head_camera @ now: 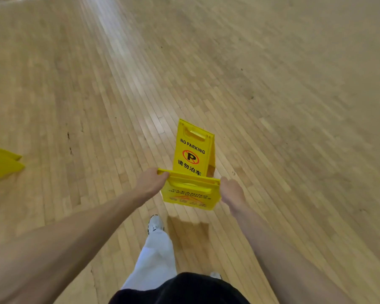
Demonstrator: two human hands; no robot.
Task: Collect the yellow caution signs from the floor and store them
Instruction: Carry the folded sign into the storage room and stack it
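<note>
Far left, a fallen sign (0, 166) lay on the floor (272, 106). The left grip (150, 183) curled round one top corner of the cleaning sign (189, 199) — held aloft before the no-parking sign (193, 153) — the right grip (232, 191) round the other. Light, stiff plastic, probably; its handle slot suited carrying.

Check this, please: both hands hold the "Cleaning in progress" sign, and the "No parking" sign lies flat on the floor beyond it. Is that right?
Not fully. The "No parking" sign stands upright on the floor, not flat, as the head view shows. The rest is right: the left hand and the right hand hold the "Cleaning in progress" sign.
</note>
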